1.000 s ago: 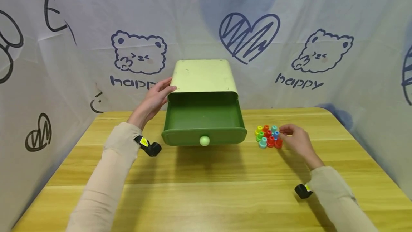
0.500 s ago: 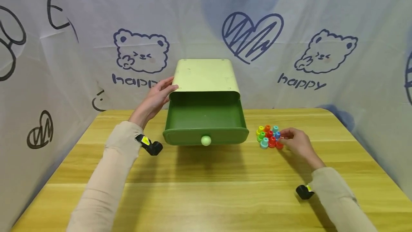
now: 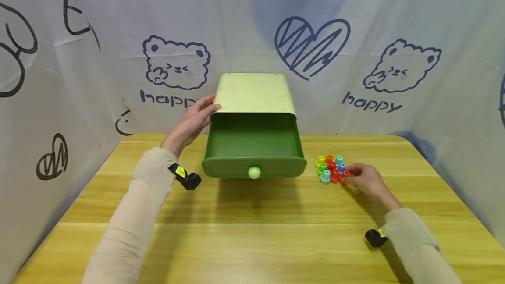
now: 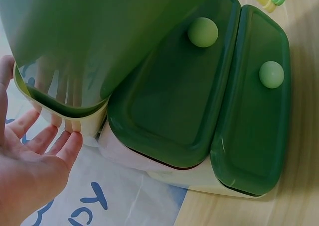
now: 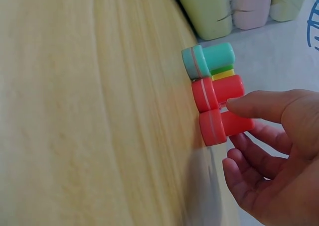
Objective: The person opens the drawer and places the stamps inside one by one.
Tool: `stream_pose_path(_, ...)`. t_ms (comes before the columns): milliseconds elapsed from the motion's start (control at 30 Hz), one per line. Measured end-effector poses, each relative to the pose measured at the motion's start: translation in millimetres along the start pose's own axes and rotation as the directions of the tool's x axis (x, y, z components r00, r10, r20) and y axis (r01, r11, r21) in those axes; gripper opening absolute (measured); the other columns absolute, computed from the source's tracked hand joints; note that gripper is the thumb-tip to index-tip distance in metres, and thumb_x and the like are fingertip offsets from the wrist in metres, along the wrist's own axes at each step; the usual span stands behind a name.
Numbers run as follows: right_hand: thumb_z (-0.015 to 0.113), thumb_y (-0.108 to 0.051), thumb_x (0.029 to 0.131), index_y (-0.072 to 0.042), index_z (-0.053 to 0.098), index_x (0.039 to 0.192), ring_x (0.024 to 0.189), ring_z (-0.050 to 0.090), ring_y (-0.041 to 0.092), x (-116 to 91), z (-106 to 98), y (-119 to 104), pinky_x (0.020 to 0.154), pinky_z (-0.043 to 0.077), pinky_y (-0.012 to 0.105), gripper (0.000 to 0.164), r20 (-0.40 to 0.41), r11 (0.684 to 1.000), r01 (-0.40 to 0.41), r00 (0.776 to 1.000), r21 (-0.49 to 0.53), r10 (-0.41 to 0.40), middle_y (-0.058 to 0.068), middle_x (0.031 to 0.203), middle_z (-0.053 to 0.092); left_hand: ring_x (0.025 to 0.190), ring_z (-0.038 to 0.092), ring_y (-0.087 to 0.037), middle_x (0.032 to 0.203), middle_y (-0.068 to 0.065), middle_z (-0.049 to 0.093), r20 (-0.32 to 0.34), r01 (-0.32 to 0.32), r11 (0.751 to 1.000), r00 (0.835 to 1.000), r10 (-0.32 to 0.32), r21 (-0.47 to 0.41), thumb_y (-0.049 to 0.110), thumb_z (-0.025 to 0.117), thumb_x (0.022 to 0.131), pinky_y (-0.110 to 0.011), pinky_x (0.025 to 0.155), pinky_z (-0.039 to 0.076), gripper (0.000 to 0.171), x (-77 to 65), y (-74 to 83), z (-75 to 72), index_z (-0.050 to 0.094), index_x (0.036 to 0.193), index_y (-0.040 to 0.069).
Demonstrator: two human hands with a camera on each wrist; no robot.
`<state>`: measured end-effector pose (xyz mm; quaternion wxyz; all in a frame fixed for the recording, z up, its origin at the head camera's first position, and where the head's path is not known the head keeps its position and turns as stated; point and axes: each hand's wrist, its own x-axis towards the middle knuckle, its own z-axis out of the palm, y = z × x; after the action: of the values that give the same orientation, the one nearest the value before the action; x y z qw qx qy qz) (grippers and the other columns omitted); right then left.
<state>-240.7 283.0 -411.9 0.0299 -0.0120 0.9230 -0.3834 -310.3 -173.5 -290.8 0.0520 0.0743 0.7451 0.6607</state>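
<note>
In the head view a small drawer cabinet (image 3: 252, 93) has a pale yellow top, and its green top drawer (image 3: 254, 166) is pulled out with nothing inside. My left hand (image 3: 193, 119) rests on the cabinet's left side, thumb at the top front corner. Its fingertips (image 4: 75, 141) touch the pale wall in the left wrist view. To the right, my right hand (image 3: 367, 181) pinches the nearest red toy stamp (image 5: 214, 128) between thumb and fingers. Beside that one stand another red stamp (image 5: 207, 94) and a turquoise stamp (image 5: 197, 61).
Several more stamps, among them a yellow (image 3: 320, 161), a green (image 3: 321, 169) and a blue one (image 3: 342, 168), are clustered on the wooden table (image 3: 256, 240). Two lower drawers with round knobs (image 4: 203, 32) are closed. A printed cloth (image 3: 244, 25) hangs behind.
My right hand has come down and closed its thumb and fingers on the nearest red stamp, now slightly apart from the cluster. The left hand keeps its place on the cabinet.
</note>
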Motion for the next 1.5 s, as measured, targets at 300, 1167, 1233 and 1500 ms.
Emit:
stream_pose_path(300,0.068,-0.01,0.088,0.01,0.061,0.112,0.088,0.056,0.028,1,4,2,0.066,0.048,0.03,0.032,-0.022,1.0,0.002,1.0,-0.019,-0.002,0.021,0.102,0.063,0.144,0.017,-0.025,0.157,-0.008,0.022,0.008,-0.007,1.0,1.0,0.007,0.009,0.029,0.056,0.098,-0.046,0.117,0.016,0.066,-0.4,-1.5,-1.8,0.024,0.154,0.014)
stream_pose_path(1167,0.067,-0.019,0.091,0.008,0.061,0.119,0.098,0.058,0.032,1,-28,-36,0.084,0.05,0.042,0.039,0.013,0.996,0.087,0.996,-0.015,-0.087,0.022,0.113,0.063,0.144,0.019,-0.024,0.156,-0.007,0.024,0.012,-0.005,1.0,1.0,0.004,0.004,0.03,0.056,0.098,-0.046,0.116,0.017,0.065,-1.9,-1.9,-1.8,0.025,0.154,0.016)
stream_pose_path(1233,0.067,-0.021,0.091,0.007,0.06,0.12,0.101,0.058,0.032,3,-28,-42,0.088,0.049,0.045,0.04,0.027,0.996,0.09,0.996,-0.005,-0.09,0.021,0.114,0.063,0.144,0.019,-0.023,0.156,-0.007,0.024,0.015,-0.004,1.0,1.0,0.004,0.001,0.03,0.056,0.098,-0.046,0.116,0.017,0.065,-2.1,-2.0,-1.7,0.025,0.154,0.016)
stream_pose_path(1500,0.066,-0.019,0.092,0.006,0.06,0.121,0.102,0.059,0.031,9,-28,-72,0.093,0.048,0.048,0.039,0.066,0.991,0.129,0.989,0.045,-0.132,0.019,0.113,0.065,0.143,0.02,-0.023,0.157,-0.006,0.024,0.017,-0.01,1.0,1.0,0.01,-0.003,0.03,0.056,0.098,-0.046,0.116,0.017,0.066,-1.7,-1.3,-1.6,0.025,0.154,0.016)
